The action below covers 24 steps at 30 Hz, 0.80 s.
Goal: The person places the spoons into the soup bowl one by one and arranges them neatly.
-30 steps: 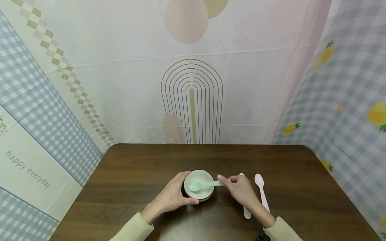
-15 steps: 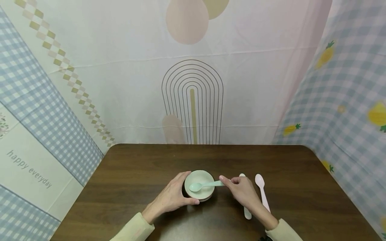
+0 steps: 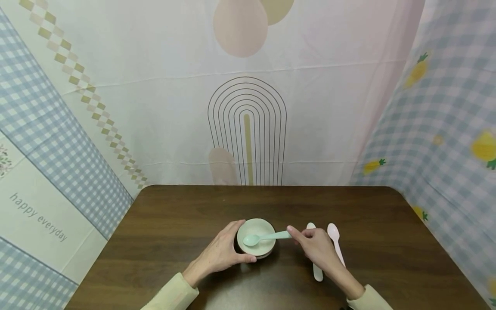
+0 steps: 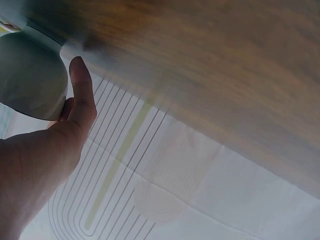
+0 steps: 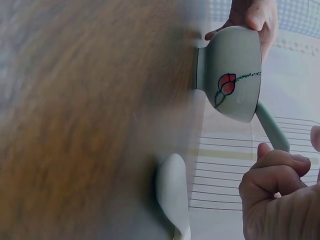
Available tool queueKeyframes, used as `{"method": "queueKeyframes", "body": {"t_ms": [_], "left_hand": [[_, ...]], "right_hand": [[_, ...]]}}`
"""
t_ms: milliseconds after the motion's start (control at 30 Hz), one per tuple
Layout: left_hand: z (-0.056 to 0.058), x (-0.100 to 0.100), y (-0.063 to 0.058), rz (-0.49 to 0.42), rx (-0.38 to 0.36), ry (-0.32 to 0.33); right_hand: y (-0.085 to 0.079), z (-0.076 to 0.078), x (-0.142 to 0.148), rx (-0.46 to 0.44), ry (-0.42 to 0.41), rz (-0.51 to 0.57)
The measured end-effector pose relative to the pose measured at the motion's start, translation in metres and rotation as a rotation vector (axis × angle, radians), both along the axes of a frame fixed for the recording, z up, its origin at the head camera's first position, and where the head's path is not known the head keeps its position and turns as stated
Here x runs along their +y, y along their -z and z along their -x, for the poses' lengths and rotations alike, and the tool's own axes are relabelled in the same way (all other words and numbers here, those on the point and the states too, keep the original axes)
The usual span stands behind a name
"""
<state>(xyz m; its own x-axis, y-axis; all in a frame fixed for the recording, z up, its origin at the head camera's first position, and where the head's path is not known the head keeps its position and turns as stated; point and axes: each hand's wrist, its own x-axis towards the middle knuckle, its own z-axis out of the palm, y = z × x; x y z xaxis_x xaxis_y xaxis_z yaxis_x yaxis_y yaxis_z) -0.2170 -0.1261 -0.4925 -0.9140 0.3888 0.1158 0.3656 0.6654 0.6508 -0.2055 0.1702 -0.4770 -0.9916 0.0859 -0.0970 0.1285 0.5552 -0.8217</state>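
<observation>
blurred tabletop in both wrist views

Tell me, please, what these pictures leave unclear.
Head view: handle end of mint spoon, covered by right hand.
Head view: middle of white spoon, under that hand.
Head view: handle end of pink spoon, behind right forearm.
Right wrist view: scoop of mint spoon, hidden by bowl.
Left wrist view: part of bowl, cut off by left edge.

Room beyond bowl, two spoons rightward

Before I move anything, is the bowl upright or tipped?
Upright: the bowl has its foot toward the table, and the head view looks into its mouth.
</observation>
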Motion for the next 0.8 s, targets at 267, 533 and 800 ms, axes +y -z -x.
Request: {"method": "queueKeyframes", "body": {"t_ms": [267, 533, 800], "left_hand": [[-0.001, 0.000, 0.000, 0.004, 0.005, -0.003], [-0.001, 0.000, 0.001, 0.011, 0.010, -0.003], [0.000, 0.000, 0.000, 0.011, 0.012, -0.005]], "right_hand": [[-0.001, -0.004, 0.002, -0.005, 0.004, 0.017], [-0.003, -0.009, 0.008, 0.000, 0.014, 0.037], [-0.001, -0.013, 0.016, -0.017, 0.043, 0.090]]}}
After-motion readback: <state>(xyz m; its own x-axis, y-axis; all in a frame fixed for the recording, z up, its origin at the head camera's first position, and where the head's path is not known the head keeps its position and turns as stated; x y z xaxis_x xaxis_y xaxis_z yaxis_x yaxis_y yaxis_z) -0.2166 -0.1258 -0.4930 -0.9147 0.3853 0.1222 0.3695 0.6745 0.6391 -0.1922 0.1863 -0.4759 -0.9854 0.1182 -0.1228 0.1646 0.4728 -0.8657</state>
